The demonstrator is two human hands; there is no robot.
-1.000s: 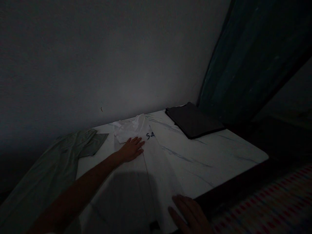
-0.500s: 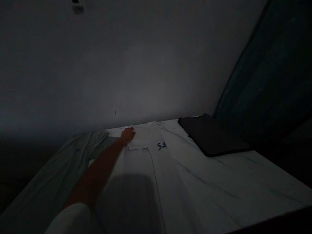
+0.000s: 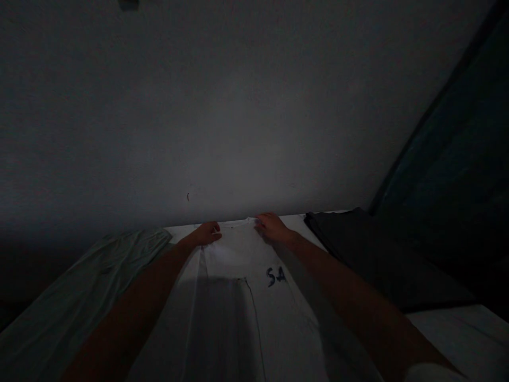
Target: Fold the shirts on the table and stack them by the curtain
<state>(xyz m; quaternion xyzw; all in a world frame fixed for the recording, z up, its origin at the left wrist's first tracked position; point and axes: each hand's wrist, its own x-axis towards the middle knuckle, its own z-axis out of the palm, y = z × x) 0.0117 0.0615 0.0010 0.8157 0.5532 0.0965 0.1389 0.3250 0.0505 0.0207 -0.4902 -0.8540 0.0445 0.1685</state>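
Observation:
A white shirt (image 3: 234,254) lies stretched out on the table with its neckline toward the wall. Dark letters reading "SA" are marked on its right side, and a dark seam line runs down its middle. My left hand (image 3: 207,233) pinches the shirt's far left edge beside the neckline. At the far right edge of the neckline, my right hand (image 3: 272,227) has its fingers closed on the cloth. The fingertips of both hands are partly hidden, and the light is dim.
A grey-green garment (image 3: 107,276) lies to the left. Dark folded cloth (image 3: 369,249) rests on the right of the white marble-patterned table (image 3: 457,323). A grey wall (image 3: 238,132) rises behind, and a dark teal curtain-like sheet (image 3: 457,159) hangs at the right.
My right hand has come into view and taken hold of the shirt's right side by the neckline. My left hand stays at the left side. The view has tilted up and moved closer.

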